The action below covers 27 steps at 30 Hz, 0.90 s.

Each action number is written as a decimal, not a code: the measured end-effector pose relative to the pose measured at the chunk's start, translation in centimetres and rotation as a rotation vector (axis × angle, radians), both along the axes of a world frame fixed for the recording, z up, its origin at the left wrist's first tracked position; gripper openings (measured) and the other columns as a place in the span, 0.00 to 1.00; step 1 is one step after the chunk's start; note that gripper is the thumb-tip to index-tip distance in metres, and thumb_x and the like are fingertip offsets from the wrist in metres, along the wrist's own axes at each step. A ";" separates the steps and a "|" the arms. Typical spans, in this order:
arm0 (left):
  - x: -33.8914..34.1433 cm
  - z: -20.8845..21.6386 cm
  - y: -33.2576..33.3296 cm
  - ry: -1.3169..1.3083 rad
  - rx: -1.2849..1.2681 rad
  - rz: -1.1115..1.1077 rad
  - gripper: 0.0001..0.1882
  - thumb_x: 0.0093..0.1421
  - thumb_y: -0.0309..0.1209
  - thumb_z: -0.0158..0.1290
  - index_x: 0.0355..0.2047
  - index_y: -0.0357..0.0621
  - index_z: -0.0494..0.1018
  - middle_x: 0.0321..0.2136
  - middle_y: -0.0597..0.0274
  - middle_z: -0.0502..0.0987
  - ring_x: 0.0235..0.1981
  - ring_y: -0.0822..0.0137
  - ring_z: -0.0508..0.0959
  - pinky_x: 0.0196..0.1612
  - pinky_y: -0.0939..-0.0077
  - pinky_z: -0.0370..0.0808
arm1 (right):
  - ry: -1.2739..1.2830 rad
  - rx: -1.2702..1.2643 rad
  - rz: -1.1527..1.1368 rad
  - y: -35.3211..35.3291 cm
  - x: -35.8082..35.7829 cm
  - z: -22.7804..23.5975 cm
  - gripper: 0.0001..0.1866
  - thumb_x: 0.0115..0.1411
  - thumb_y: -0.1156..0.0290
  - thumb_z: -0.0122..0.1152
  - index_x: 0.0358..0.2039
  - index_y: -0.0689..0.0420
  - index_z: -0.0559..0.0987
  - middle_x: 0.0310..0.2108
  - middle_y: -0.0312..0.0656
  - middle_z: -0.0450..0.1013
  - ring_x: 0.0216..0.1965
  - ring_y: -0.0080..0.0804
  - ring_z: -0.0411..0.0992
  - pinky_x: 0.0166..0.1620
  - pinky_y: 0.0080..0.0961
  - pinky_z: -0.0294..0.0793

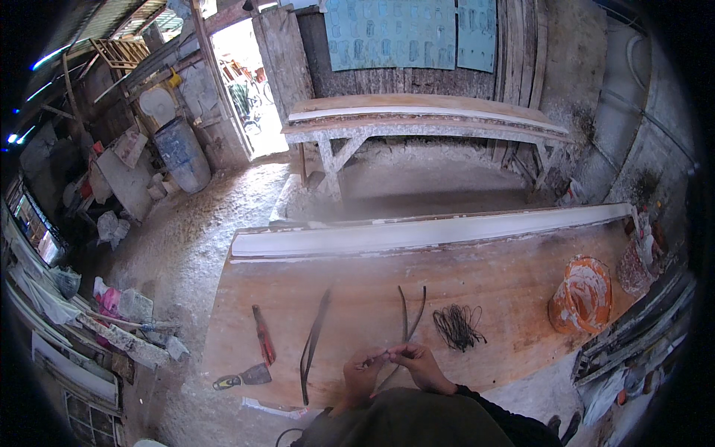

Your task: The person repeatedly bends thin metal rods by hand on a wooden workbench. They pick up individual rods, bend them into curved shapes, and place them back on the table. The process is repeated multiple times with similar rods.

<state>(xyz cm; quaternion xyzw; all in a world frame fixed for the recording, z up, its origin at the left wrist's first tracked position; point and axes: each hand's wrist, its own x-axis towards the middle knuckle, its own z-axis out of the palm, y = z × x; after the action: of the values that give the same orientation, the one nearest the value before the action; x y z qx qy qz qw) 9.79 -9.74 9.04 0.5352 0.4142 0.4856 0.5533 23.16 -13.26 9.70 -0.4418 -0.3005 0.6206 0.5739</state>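
My left hand [363, 375] and my right hand [419, 366] meet over the near edge of the wooden table [357, 290]. Fingertips are pinched together on both hands, around something too small to make out. Just beyond them a dark bent strip [405, 320] lies in a narrow V, its lower end partly hidden by my hands. Left of my hands lies another long dark strip [314, 346]. Farther left are a red-handled tool [264, 339] and a putty knife [255, 375]. A loose bundle of black cord [458, 328] rests to the right.
Along the table's far edge runs a long white moulding [432, 232]. An orange bucket [579, 298] smeared with white stands at the right. Behind is a bench [424, 134]; a blue barrel [182, 155] stands by the doorway. Long boards [633, 335] are stacked at the right.
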 end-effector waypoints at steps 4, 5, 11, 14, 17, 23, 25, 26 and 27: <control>0.1 -0.2 0.0 0.037 0.005 0.032 0.05 0.48 0.19 0.55 0.27 0.36 0.74 0.26 0.60 0.75 0.27 0.74 0.73 0.31 0.83 0.69 | -0.019 0.047 -0.027 0.1 -0.2 0.8 0.06 0.52 0.78 0.55 0.32 0.62 0.75 0.31 0.39 0.73 0.35 0.23 0.69 0.43 0.21 0.68; 0.0 -0.2 0.0 0.027 0.018 0.024 0.05 0.48 0.20 0.55 0.27 0.37 0.74 0.25 0.61 0.76 0.26 0.76 0.72 0.30 0.84 0.68 | -0.024 0.052 -0.031 0.1 -0.2 0.7 0.06 0.52 0.78 0.55 0.32 0.62 0.75 0.31 0.39 0.73 0.35 0.23 0.69 0.43 0.21 0.68; -0.2 -1.1 0.3 0.043 0.048 -0.015 0.04 0.51 0.23 0.53 0.28 0.39 0.73 0.23 0.64 0.75 0.24 0.77 0.71 0.28 0.84 0.67 | -0.104 0.038 -0.048 0.0 -0.5 0.7 0.05 0.52 0.77 0.56 0.31 0.61 0.75 0.30 0.38 0.72 0.33 0.22 0.69 0.41 0.20 0.68; -0.8 -0.7 0.4 0.141 0.033 -0.081 0.02 0.53 0.23 0.50 0.28 0.37 0.71 0.27 0.62 0.74 0.28 0.75 0.71 0.33 0.83 0.68 | -0.168 0.027 -0.028 0.1 -0.5 2.0 0.06 0.52 0.75 0.56 0.31 0.61 0.74 0.29 0.37 0.72 0.33 0.21 0.68 0.40 0.20 0.67; -1.0 -0.6 1.5 0.090 0.039 -0.195 0.02 0.54 0.23 0.49 0.29 0.38 0.70 0.29 0.62 0.72 0.30 0.74 0.71 0.34 0.82 0.68 | -0.132 0.069 -0.017 0.4 -0.4 1.6 0.06 0.53 0.75 0.55 0.32 0.62 0.75 0.31 0.38 0.72 0.35 0.22 0.68 0.41 0.19 0.67; -0.6 1.4 2.0 0.061 0.000 -0.202 0.02 0.52 0.21 0.51 0.28 0.38 0.70 0.30 0.64 0.71 0.31 0.75 0.70 0.34 0.82 0.68 | -0.174 0.118 -0.053 0.7 -0.1 1.9 0.07 0.53 0.76 0.54 0.33 0.63 0.75 0.32 0.38 0.73 0.35 0.22 0.69 0.42 0.19 0.67; -0.2 2.1 1.5 0.033 -0.039 -0.121 0.03 0.51 0.20 0.52 0.27 0.37 0.70 0.29 0.64 0.71 0.31 0.76 0.70 0.34 0.83 0.68 | -0.178 0.114 -0.058 0.7 -0.1 2.1 0.07 0.53 0.76 0.54 0.33 0.63 0.75 0.32 0.38 0.73 0.36 0.22 0.69 0.42 0.19 0.67; -0.2 1.7 1.4 0.021 -0.037 -0.105 0.04 0.50 0.20 0.53 0.27 0.37 0.70 0.29 0.64 0.71 0.30 0.76 0.70 0.34 0.84 0.68 | -0.167 0.104 -0.057 0.6 -0.1 2.1 0.07 0.53 0.76 0.54 0.33 0.63 0.75 0.32 0.39 0.73 0.36 0.22 0.69 0.42 0.19 0.67; -0.2 1.0 1.4 0.009 -0.034 -0.089 0.04 0.50 0.19 0.53 0.27 0.37 0.71 0.28 0.64 0.71 0.30 0.76 0.71 0.34 0.84 0.68 | -0.155 0.094 -0.056 0.6 -0.2 2.1 0.07 0.53 0.77 0.54 0.33 0.64 0.75 0.33 0.39 0.73 0.36 0.22 0.69 0.42 0.19 0.67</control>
<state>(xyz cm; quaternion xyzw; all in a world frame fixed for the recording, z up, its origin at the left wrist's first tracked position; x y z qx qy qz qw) 9.57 -8.33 10.04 0.5458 0.4005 0.4510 0.5816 23.00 -12.65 11.84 -0.4692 -0.3604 0.5535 0.5862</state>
